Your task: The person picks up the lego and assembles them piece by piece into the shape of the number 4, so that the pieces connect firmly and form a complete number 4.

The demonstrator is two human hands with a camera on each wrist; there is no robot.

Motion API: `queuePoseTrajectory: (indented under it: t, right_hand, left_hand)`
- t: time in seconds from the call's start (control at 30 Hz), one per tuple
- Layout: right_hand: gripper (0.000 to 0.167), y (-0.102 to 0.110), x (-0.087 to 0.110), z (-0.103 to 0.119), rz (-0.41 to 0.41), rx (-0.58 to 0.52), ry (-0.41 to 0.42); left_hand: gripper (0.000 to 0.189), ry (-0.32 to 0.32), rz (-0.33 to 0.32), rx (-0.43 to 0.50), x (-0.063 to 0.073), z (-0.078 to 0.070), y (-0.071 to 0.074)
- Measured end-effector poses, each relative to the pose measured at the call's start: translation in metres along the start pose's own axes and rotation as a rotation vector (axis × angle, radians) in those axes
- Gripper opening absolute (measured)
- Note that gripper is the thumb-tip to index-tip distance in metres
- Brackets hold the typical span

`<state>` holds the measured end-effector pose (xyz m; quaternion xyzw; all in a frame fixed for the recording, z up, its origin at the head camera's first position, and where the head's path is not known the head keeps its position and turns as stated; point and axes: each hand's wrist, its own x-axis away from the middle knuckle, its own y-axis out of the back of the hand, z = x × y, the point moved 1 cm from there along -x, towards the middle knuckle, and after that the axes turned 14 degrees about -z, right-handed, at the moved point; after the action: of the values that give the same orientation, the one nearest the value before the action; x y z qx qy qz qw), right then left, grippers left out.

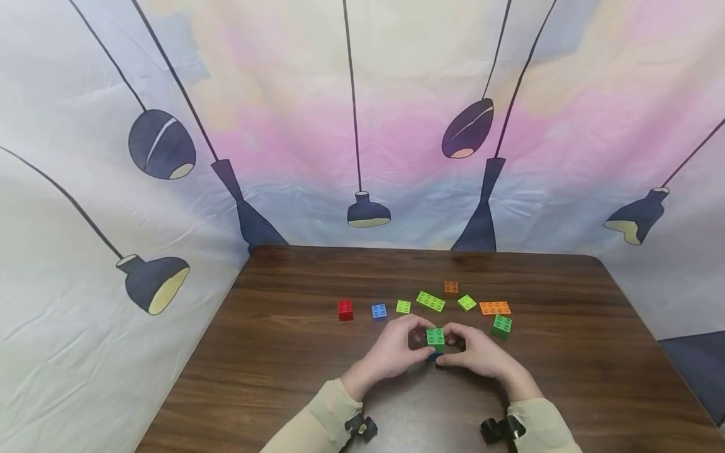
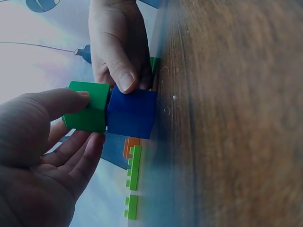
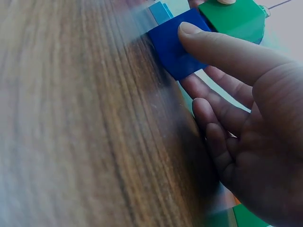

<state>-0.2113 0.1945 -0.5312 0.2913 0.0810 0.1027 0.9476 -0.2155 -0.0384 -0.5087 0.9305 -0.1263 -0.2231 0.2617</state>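
Observation:
A tall green toy brick (image 1: 435, 335) sits above a dark blue brick (image 2: 132, 113), and a thin gap shows between the two in the left wrist view. My left hand (image 1: 399, 347) pinches the green one between thumb and fingers. From the other side, my right hand (image 1: 480, 352) grips the blue brick, its thumb (image 3: 213, 45) flat against the face. In the head view the blue brick is mostly hidden below the green one and behind the fingers. Both are held close over the tabletop.
Beyond the hands on the wooden table (image 1: 272, 365) lie a red brick (image 1: 345, 310), a light blue brick (image 1: 379, 311), several lime bricks (image 1: 431, 301), a small orange brick (image 1: 450, 287) and a longer orange brick (image 1: 495, 307). Another green brick (image 1: 501, 326) stands right of my right hand.

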Motion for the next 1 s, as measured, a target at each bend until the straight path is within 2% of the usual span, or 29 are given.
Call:
queuePoseTrajectory:
  t: [0.47, 0.73, 1.0]
  right_hand:
    - [0.033, 0.0003, -0.0005, 0.0013, -0.039, 0.028, 0.016]
    - [0.032, -0.0008, -0.0009, 0.0, -0.037, 0.026, 0.004]
    - [0.032, -0.0016, -0.0002, -0.0013, -0.032, 0.02, -0.014]
  left_hand:
    - [0.035, -0.076, 0.005, -0.05, -0.0005, -0.0061, 0.0016]
    - [0.035, -0.032, 0.005, -0.05, -0.0001, -0.0068, 0.0012]
    - [0.035, -0.02, 0.014, -0.063, 0.001, -0.0063, 0.0003]
